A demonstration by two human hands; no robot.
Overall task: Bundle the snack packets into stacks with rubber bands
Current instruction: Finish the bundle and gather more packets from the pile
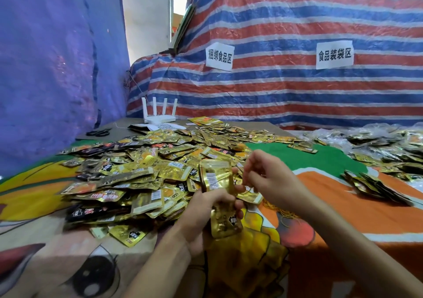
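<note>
The left hand grips an upright stack of gold snack packets. The right hand curls beside it, and I cannot tell whether it holds anything. Next, probably, stretching a band from the rubber bands around the stack.

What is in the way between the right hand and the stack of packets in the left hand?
Nothing that shows. The left hand holds the stack of packets upright, and the right hand is close beside its right edge, with only air between them. The loose packets lie lower, on the cloth.
</note>
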